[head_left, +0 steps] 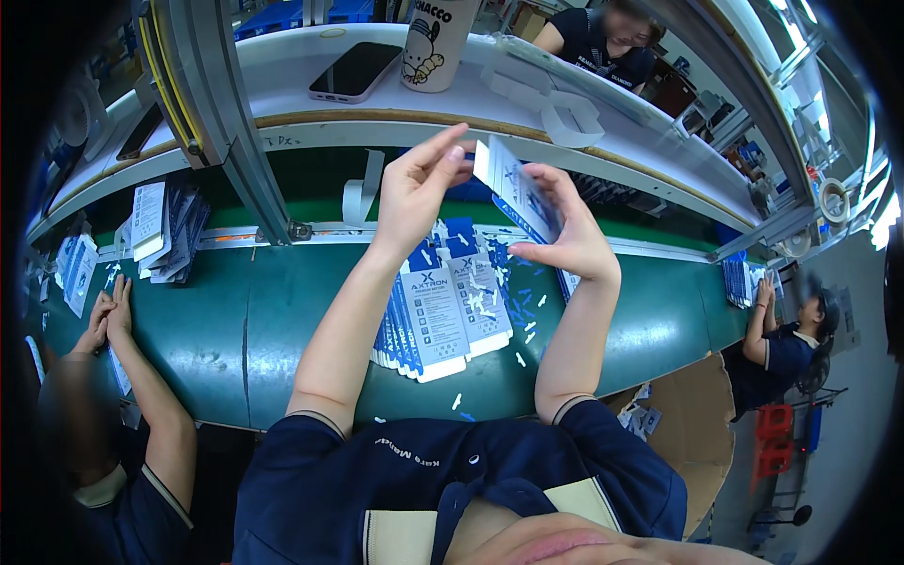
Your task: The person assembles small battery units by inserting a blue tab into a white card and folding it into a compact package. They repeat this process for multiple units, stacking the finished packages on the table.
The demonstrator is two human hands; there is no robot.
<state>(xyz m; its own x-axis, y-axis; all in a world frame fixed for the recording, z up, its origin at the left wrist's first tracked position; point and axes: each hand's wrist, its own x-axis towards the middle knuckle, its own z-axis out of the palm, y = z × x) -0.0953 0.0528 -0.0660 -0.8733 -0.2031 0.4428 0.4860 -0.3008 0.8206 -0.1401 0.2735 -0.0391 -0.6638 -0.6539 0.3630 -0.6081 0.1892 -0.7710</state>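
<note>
My right hand (576, 226) is closed around a blue-and-white folding carton (516, 184), held tilted above the bench. Just left of its white end is my left hand (419, 184), raised with the index finger stretched out; I see nothing held in it. Below, between my forearms, flattened cartons (435, 320) lie in an overlapping stack on the green bench (311, 330). Small white paper scraps (482, 299) and blue scraps are scattered over the stack and to its right. Part of another carton shows behind my right wrist.
A white shelf above the bench carries a phone (355, 72), a cup (438, 47) and a curled white strip (571, 121). More cartons (169, 226) are piled at left. Co-workers sit left, right and across. A brown cardboard box (692, 433) stands by my right elbow.
</note>
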